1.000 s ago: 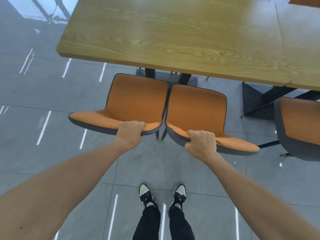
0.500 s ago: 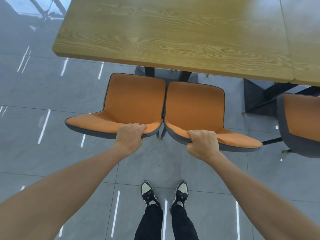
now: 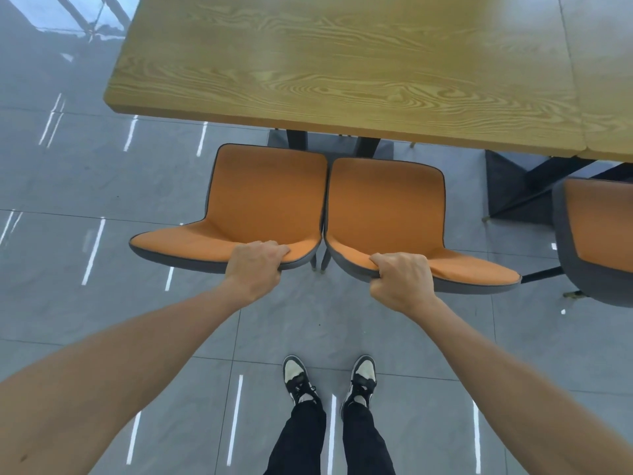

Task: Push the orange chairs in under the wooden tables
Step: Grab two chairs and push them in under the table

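two orange chairs stand side by side on the grey tiled floor [image 3: 85, 173], backs toward the camera wearer, seats pointing at the wooden surface [image 3: 342, 63]. left chair [image 3: 267, 197] and right chair [image 3: 387, 207] touch or nearly touch along their inner edges. front edges of the seats sit near the surface's edge but not yet under it.

grip: left hand [image 3: 255, 267] is closed over the top rim of the left chair's back, fingers curled onto the orange side. right hand [image 3: 400, 279] is closed the same way over the right chair's rim, thumb tucked beneath. both arms extended.

handling, judged: shells look like rigid moulded backs with thin orange padding and a dark outer skin; stiff, not fragile. likely light enough for one hand each. the top rim is a sound hold; a low, level push should keep the legs from tipping. the glossy tile probably lets the feet slide easily, perhaps with chatter.

surroundings: dark table legs [image 3: 296, 140] stand beyond the seats, roughly between the two chairs; they could catch the chair legs, which are mostly hidden. a third orange chair [image 3: 599, 234] stands to the right, apart, beside a second wooden surface [image 3: 609, 80] butted against the first. the person's shoes [image 3: 298, 375] stand behind the chairs.
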Tool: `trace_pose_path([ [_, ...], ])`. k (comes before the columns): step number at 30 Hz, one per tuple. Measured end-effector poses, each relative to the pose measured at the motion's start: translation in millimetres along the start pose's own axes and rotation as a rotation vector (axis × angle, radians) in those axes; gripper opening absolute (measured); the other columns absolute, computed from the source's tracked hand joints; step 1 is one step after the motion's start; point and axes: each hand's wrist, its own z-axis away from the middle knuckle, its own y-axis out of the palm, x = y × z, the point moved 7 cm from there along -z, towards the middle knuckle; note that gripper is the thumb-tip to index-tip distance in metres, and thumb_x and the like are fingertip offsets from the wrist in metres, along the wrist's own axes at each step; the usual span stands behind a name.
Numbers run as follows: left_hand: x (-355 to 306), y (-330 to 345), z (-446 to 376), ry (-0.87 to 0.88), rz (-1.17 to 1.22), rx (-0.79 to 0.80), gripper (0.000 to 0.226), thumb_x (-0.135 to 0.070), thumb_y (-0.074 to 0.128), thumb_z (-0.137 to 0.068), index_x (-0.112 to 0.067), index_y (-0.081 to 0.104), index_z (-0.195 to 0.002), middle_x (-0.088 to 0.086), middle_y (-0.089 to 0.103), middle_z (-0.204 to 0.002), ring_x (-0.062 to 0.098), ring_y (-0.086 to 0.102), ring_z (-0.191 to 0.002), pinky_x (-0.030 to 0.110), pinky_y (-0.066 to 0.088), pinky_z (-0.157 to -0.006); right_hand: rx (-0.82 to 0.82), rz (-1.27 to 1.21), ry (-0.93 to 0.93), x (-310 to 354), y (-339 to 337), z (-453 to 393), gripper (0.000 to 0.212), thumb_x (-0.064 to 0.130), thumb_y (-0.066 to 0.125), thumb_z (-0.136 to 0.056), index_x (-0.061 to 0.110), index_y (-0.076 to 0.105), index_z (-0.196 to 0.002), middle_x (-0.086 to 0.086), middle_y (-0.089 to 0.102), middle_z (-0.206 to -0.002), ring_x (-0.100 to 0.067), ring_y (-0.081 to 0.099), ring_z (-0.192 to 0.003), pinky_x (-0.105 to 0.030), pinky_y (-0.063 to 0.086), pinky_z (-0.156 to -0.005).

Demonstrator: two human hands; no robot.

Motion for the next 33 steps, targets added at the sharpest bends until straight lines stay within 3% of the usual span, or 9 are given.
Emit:
trace_pose_path([
  [7,0,-2,2,0.06,-0.01,0.011,0.031,-0.019,0.057,-0.085,-0.029,0.068,-0.112,-0.006,0.071,-0.095,0.022,0.067,-0.083,0.036,0.054,-0.062,-0.012,0.02,0.079,-3,2,-1,0.004,0.018,0.051,-0.053,0.016,0.052,-0.056,0.001,0.05,-0.046,-0.024,0.042,-0.043,-0.023,0.013,-0.045],
  [13,2,2,0,0.062,0.012,0.028,0.03,-0.016,0.058,-0.084,-0.029,0.068,-0.109,-0.006,0.07,-0.092,0.023,0.067,-0.08,0.033,0.048,-0.058,-0.009,0.063,0.098,-4,5,0,0.015,0.023,0.048,-0.054,0.019,0.06,-0.062,0.003,0.054,-0.049,-0.022,0.045,-0.045,-0.022,0.012,-0.046],
  [21,1,5,-1,0.024,0.018,0.082,0.021,-0.025,0.06,-0.086,-0.028,0.065,-0.106,-0.008,0.066,-0.09,0.02,0.066,-0.079,0.031,0.044,-0.056,0.08,0.044,0.096,-5,7,-3,0.03,0.036,0.052,-0.069,0.031,0.067,-0.095,0.011,0.068,-0.077,-0.017,0.062,-0.069,-0.027,0.041,-0.054],
  [27,-4,-3,4,-0.016,0.157,0.349,0.047,-0.047,0.059,-0.09,-0.024,0.052,-0.13,0.0,0.061,-0.113,0.024,0.059,-0.102,0.041,0.048,-0.088,0.361,-0.086,0.076,-5,10,-5,0.055,0.078,0.035,-0.08,0.04,0.055,-0.114,0.016,0.064,-0.097,-0.016,0.057,-0.089,-0.034,0.041,-0.067],
  [30,1,-20,11,-0.048,0.286,0.421,0.053,-0.055,0.055,-0.093,-0.022,0.052,-0.135,-0.002,0.062,-0.122,0.022,0.059,-0.107,0.042,0.05,-0.092,0.57,-0.171,0.103,8,10,-14,0.064,0.078,0.031,-0.084,0.03,0.057,-0.117,0.007,0.064,-0.11,-0.017,0.059,-0.092,-0.04,0.051,-0.079],
  [33,22,-40,15,-0.138,0.372,0.431,0.066,-0.063,0.049,-0.095,-0.021,0.046,-0.145,-0.001,0.057,-0.14,0.023,0.056,-0.122,0.043,0.049,-0.098,0.597,-0.124,0.077,35,-5,-37,0.063,0.063,0.041,-0.093,0.021,0.049,-0.14,-0.002,0.052,-0.141,-0.027,0.054,-0.121,-0.047,0.048,-0.099],
])
